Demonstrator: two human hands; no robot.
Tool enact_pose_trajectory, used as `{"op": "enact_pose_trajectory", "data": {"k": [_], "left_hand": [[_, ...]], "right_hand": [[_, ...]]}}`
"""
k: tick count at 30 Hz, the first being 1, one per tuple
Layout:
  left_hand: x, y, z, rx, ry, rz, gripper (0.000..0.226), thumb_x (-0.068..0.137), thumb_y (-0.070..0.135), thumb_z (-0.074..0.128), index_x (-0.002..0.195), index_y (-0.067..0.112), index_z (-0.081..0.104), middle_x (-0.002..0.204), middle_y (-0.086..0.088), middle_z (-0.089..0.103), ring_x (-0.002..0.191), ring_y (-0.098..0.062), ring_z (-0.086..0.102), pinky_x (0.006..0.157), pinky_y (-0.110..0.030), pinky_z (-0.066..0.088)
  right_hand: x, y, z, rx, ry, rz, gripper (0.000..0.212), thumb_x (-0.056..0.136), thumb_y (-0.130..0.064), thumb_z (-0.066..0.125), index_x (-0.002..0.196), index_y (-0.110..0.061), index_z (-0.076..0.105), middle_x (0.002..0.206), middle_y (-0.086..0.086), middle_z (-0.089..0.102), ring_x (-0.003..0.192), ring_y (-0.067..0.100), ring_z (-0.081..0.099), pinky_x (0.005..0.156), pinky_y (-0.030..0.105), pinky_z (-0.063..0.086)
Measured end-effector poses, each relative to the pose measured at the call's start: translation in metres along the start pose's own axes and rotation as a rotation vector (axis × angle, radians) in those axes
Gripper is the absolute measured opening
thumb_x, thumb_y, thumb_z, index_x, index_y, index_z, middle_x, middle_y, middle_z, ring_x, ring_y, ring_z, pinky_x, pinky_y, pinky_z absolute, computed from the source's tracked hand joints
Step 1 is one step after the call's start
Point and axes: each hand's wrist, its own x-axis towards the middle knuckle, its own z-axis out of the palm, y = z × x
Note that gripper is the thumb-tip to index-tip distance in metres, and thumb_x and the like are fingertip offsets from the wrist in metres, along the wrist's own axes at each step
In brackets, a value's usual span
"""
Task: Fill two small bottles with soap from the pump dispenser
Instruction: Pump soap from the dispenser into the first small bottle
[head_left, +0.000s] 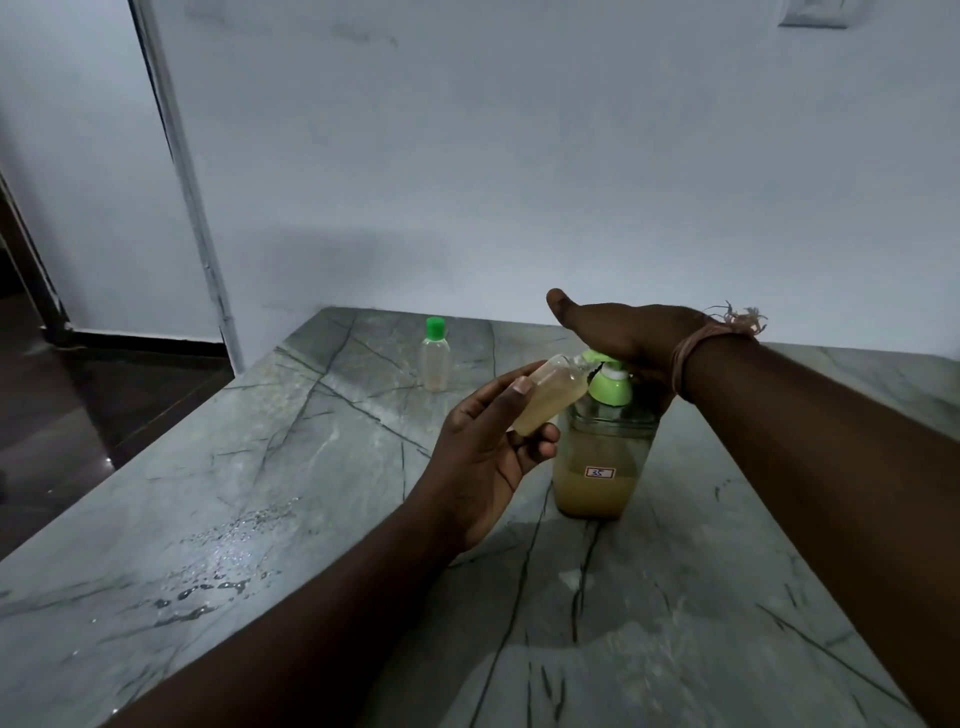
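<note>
**Filling at the pump: one bottle in hand, one standing by**

Nearest the camera: left hand (485, 457), palm up, fingers curled around a small clear bottle (548, 395). The bottle is uncapped and tilted, its mouth up against the spout of the pump dispenser (602, 441). It shows yellowish soap along most of its length.

Handling, judged: the small bottle looks like thin plastic, light, and likely to dent if squeezed; any soap on the outside would make it slippery. Best held around the mid-body, as now, with the neck kept free for the spout. The dispenser is a clear jar with a green pump head and looks roughly a third full of cloudy yellow soap, so bottom-heavy and stable, though a press off-centre could tip it. A small white label marked "35" sits on its front.

Right hand (623, 338): flat, palm down on the pump head, thumb spread out, not clasping anything. A thread band circles that wrist.

Count: small bottles, two; pump dispenser, one. The second small bottle (435, 364) stands upright with a green cap on, well apart toward the back of the grey marble counter (311, 519); its contents cannot be told.

Wet droplets lie on the counter at the left.
</note>
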Motion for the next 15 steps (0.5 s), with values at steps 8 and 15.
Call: {"op": "enact_pose_trajectory", "data": {"k": [8,15], "left_hand": [[0.0007,0.0028,0.0011,0.0,-0.005,0.003,0.037,0.093,0.018,0.058,0.126,0.006,0.067,0.104,-0.013,0.071,0.074,-0.019,0.062,0.062,-0.024,0.055],[-0.0002,0.0005,-0.0003,0.011,0.007,-0.003,0.034,0.096,0.016,0.056,0.126,0.005,0.067,0.105,-0.013,0.07,0.073,-0.02,0.061,0.062,-0.024,0.054]], "right_hand": [[-0.003,-0.0027,-0.0024,0.133,-0.072,0.071,0.084,0.087,-0.075,0.018,0.152,-0.022,0.017,0.153,0.017,0.027,0.132,0.041,0.037,0.106,0.052,0.033],[0.0,-0.0005,-0.0004,-0.036,0.014,-0.047,0.071,0.098,-0.058,0.013,0.149,-0.01,0.026,0.154,0.015,0.028,0.139,0.031,0.032,0.115,0.04,0.024]]}}
